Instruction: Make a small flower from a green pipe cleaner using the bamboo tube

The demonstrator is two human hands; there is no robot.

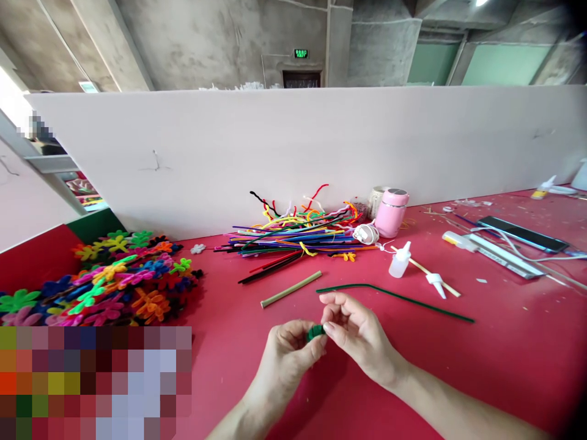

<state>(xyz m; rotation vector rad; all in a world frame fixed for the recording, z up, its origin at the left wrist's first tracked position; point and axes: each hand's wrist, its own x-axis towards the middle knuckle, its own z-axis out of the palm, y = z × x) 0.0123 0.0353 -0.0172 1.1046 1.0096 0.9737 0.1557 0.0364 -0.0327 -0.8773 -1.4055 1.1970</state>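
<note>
The left hand (287, 354) and right hand (355, 333) meet above the red surface (504, 342), fingers of both pinched on a small green coil (315, 332) between them. Just beyond the fingers lie a long green pipe cleaner (398, 296) and a bamboo stick (291, 289); farther off, a pile of pipe cleaners (293, 235), a glue bottle (400, 260) and a pink cup (391, 212). Chenille flowers (114, 281) are heaped well to the left.

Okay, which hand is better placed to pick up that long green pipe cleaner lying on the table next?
Probably the right hand. It sits just below the long green pipe cleaner, whose near end lies right by its fingers. The left hand is farther away and pinches the small green coil, which the right fingertips also touch.
</note>
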